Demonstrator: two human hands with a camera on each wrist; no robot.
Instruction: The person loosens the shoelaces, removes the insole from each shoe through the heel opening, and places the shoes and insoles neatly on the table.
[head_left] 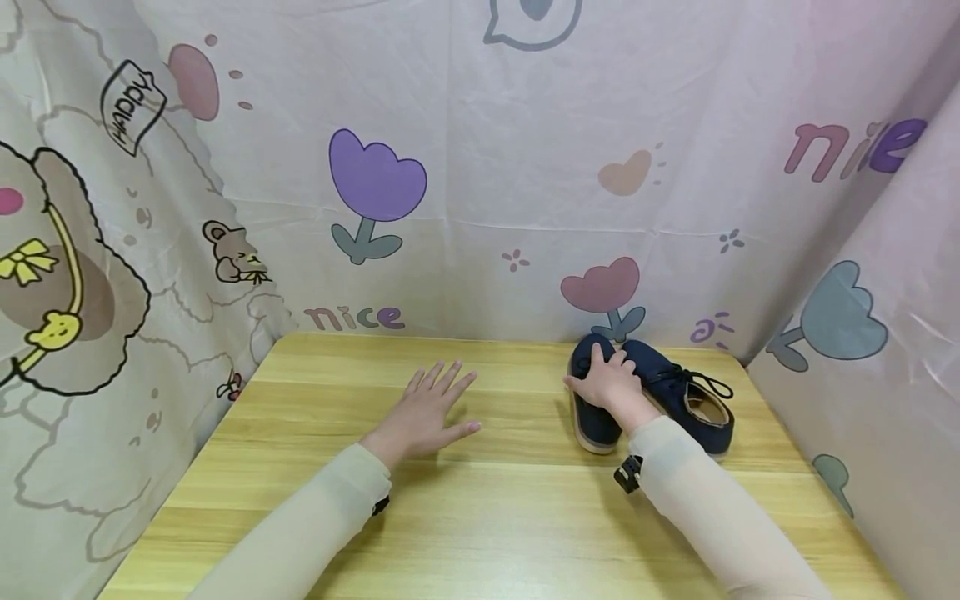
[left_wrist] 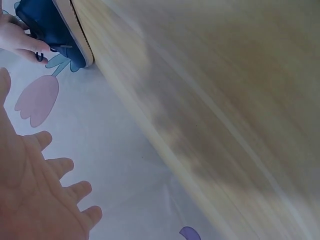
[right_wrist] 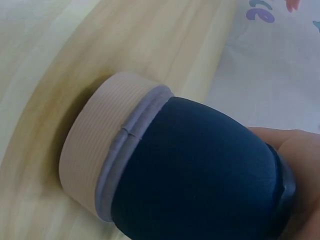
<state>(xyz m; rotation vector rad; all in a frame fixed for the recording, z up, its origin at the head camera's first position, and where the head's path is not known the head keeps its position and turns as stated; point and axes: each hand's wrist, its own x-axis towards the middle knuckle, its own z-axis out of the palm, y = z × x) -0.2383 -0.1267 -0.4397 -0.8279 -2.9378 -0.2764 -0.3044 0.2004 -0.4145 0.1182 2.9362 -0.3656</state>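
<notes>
My right hand [head_left: 611, 387] rests over a navy blue shoe [head_left: 596, 423] with a tan sole, its toe towards the back. Spread fingers and thumb lie across the shoe's upper part and hide its opening and laces in the head view. In the right wrist view the shoe's heel [right_wrist: 195, 170] fills much of the picture, with part of the hand beyond the collar. Just to the right stands a matching shoe [head_left: 678, 392], its black lace tied in a bow. My left hand [head_left: 423, 417] is spread over the table, apart from both shoes and holding nothing.
The light wooden table [head_left: 480, 517] ends at a white printed curtain [head_left: 480, 167] behind it. More curtain hangs along the left and right sides. Both shoes stand near the table's back right corner, toes towards the back curtain.
</notes>
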